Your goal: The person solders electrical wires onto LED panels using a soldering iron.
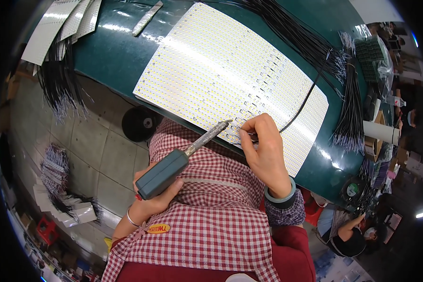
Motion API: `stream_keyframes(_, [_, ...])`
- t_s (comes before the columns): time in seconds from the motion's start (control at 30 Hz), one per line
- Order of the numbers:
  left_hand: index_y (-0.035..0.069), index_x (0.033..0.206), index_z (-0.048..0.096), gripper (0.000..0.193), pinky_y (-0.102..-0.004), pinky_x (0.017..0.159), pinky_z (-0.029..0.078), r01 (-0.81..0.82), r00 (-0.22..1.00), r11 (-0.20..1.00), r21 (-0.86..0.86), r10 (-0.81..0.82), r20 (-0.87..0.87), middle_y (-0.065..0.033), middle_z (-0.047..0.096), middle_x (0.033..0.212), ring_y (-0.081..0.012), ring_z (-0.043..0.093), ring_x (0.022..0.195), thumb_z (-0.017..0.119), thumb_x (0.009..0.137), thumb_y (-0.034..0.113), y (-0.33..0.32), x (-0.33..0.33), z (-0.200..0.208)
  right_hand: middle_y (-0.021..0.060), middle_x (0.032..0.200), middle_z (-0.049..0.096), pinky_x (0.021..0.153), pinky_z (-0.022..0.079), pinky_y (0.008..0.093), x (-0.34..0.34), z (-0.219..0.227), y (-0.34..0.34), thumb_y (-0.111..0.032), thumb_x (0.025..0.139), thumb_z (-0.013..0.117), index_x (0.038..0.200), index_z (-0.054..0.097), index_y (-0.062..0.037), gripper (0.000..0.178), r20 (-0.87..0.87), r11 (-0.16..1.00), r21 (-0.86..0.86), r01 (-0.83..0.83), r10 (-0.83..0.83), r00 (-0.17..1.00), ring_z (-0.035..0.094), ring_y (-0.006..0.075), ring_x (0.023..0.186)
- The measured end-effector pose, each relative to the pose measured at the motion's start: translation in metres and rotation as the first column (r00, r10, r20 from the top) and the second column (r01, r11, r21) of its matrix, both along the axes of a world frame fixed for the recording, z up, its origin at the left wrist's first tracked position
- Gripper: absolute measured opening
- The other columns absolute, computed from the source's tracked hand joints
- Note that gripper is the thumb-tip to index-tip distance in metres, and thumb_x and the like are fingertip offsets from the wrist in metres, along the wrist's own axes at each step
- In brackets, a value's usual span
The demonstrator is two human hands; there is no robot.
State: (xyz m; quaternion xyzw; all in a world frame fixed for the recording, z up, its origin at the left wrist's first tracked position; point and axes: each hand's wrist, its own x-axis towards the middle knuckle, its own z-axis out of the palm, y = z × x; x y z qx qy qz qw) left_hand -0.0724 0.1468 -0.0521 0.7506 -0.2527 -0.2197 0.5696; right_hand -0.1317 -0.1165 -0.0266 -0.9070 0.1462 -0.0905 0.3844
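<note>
My left hand (pixel 162 197) is wrapped round the dark green handle of a soldering gun (pixel 162 174). Its metal tip points up and right, close over the near edge of a white LED panel (pixel 211 61). Just right of that tip, my right hand (pixel 267 152) is closed with thumb and forefinger pinched at the panel's edge. A black wire (pixel 308 96) curves over the panel into this hand, its end hidden by my fingers. The panel carries rows of small yellowish LEDs, with a line of dark solder spots running across it.
The panel lies on a green table (pixel 113 51). Bundles of black wires (pixel 296 33) lie behind and right of it. Wired white panels (pixel 56 28) hang off the far left corner. A silvery stick (pixel 147 19) lies behind. A black round object (pixel 140 123) is below the edge. Another person (pixel 345 232) sits at right.
</note>
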Motion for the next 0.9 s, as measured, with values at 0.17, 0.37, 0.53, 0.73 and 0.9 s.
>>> stream_keyframes(0.17, [-0.004, 0.096, 0.067, 0.025, -0.0265, 0.057, 0.051, 0.043, 0.998, 0.999, 0.017, -0.043, 0.050, -0.0131, 0.067, 0.082, -0.0205, 0.067, 0.066, 0.074, 0.074, 0.006, -0.002, 0.003, 0.005, 0.0147, 0.081, 0.051, 0.066, 0.042, 0.0400, 0.002, -0.002, 0.004, 0.002, 0.077, 0.064, 0.084, 0.052, -0.0001, 0.014, -0.001, 0.999, -0.034, 0.043, -0.043, 0.999, 0.052, 0.0320, 0.077])
stream_keyframes(0.37, [-0.005, 0.095, 0.066, 0.025, -0.0263, 0.057, 0.052, 0.087, 0.986, 0.996, 0.028, -0.090, 0.143, -0.0130, 0.067, 0.081, -0.0206, 0.068, 0.067, 0.075, 0.074, 0.006, -0.008, 0.008, 0.009, 0.0147, 0.081, 0.051, 0.066, 0.042, 0.0403, 0.003, -0.001, 0.004, 0.003, 0.076, 0.063, 0.084, 0.052, 0.0001, 0.014, -0.005, 0.998, -0.049, 0.048, -0.048, 0.999, 0.052, 0.0321, 0.078])
stream_keyframes(0.53, [-0.006, 0.094, 0.066, 0.026, -0.0266, 0.059, 0.053, 0.101, 0.985, 0.994, 0.039, -0.106, 0.137, -0.0132, 0.067, 0.081, -0.0209, 0.069, 0.068, 0.075, 0.073, 0.005, -0.011, 0.010, 0.012, 0.0148, 0.081, 0.050, 0.066, 0.041, 0.0404, 0.003, -0.001, 0.004, 0.004, 0.075, 0.063, 0.083, 0.051, 0.0001, 0.015, -0.004, 0.998, -0.056, 0.043, -0.044, 0.999, 0.051, 0.0323, 0.077])
stream_keyframes(0.73, [-0.005, 0.093, 0.066, 0.025, -0.0271, 0.058, 0.053, 0.081, 0.975, 0.997, 0.001, -0.080, 0.209, -0.0138, 0.067, 0.082, -0.0223, 0.068, 0.067, 0.075, 0.072, 0.005, -0.005, 0.008, 0.010, 0.0149, 0.081, 0.050, 0.066, 0.041, 0.0405, 0.002, -0.002, 0.003, 0.004, 0.075, 0.063, 0.083, 0.051, 0.0003, 0.015, 0.006, 0.998, -0.043, 0.043, -0.043, 0.999, 0.051, 0.0325, 0.077])
stream_keyframes(0.9, [-0.005, 0.099, 0.067, 0.028, -0.0290, 0.064, 0.052, -0.065, 0.996, 0.994, -0.086, 0.060, -0.061, -0.0126, 0.068, 0.084, -0.0223, 0.068, 0.071, 0.074, 0.074, 0.005, 0.001, 0.002, 0.005, 0.0150, 0.080, 0.051, 0.066, 0.042, 0.0405, 0.003, -0.001, 0.003, 0.004, 0.075, 0.063, 0.083, 0.052, 0.0003, 0.015, -0.002, 0.998, -0.045, 0.047, -0.047, 0.999, 0.051, 0.0325, 0.077])
